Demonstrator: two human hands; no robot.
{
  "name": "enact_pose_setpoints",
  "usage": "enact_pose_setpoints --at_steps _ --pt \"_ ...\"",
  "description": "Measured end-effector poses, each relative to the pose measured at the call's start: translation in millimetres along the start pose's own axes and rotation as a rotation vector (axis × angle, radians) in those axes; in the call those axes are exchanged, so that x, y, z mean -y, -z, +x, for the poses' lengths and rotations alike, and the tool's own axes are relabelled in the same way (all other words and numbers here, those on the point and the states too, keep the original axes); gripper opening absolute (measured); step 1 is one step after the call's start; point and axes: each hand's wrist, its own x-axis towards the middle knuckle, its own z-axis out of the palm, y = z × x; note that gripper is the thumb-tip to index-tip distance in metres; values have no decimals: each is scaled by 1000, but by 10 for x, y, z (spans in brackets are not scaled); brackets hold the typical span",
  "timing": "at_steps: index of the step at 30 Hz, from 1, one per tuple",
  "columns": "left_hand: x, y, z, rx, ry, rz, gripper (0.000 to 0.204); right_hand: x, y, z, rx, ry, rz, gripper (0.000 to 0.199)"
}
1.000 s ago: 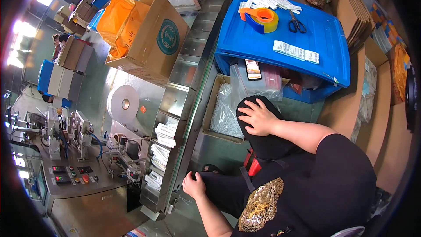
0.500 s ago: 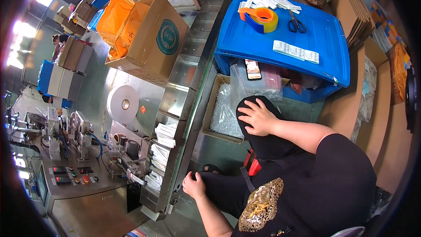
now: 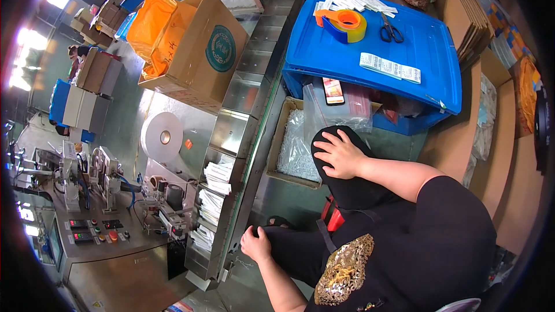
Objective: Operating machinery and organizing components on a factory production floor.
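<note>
Resting left hand just outside the conveyor, nearer white packets inside, half-curled, unclear if empty. Resting right hand farther from it, fingers fanned, gripping nothing.

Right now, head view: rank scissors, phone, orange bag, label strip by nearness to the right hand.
From the right hand:
1. Phone, just beyond
2. Label strip, on blue lid
3. Scissors, farther across lid
4. Orange bag, far left
</note>
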Motion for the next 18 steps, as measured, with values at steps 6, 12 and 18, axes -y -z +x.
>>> enact_pose_setpoints --at_steps 6,12,18 --pt "-10 0 0 -9 -3 4 36 -5 -3 -4 5 -4 2 42" --pt "-4 -7 0 -10 -1 9 35 -3 -1 -2 -1 -1 5 42" --pt "-9 -7 -4 -18 -1 12 35 -4 0 0 -10 2 3 41"
